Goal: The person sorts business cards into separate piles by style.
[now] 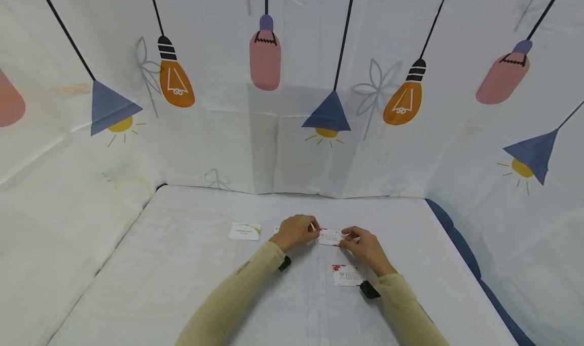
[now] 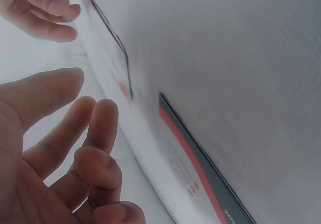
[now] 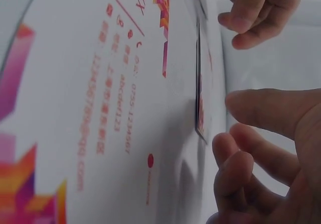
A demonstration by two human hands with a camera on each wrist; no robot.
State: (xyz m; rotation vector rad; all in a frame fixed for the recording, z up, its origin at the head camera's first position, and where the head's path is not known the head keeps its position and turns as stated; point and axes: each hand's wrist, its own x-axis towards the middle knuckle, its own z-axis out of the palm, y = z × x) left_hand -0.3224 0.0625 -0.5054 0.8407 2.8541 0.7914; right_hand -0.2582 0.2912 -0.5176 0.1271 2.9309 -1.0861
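A white business card [image 1: 329, 237] with red corners lies between my two hands on the white table. My left hand [image 1: 298, 231] is at its left end, and my right hand [image 1: 364, 248] is at its right end. In the right wrist view, a gap shows between the right fingertips [image 3: 235, 103] and this card [image 3: 201, 101]. The left fingers [image 2: 103, 123] are loosely bent, with nothing between them in the left wrist view. Beside that hand lies a card with a dark and red band [image 2: 193, 156]; the left hand mostly covers it in the head view.
A second red-cornered card [image 1: 348, 275] lies nearer, partly behind the right wrist's black camera [image 1: 369, 289]. Further left is a white card with a green corner [image 1: 245, 231]. A white sheet printed with lamps [image 1: 296, 158] hangs behind the table [image 1: 182, 265].
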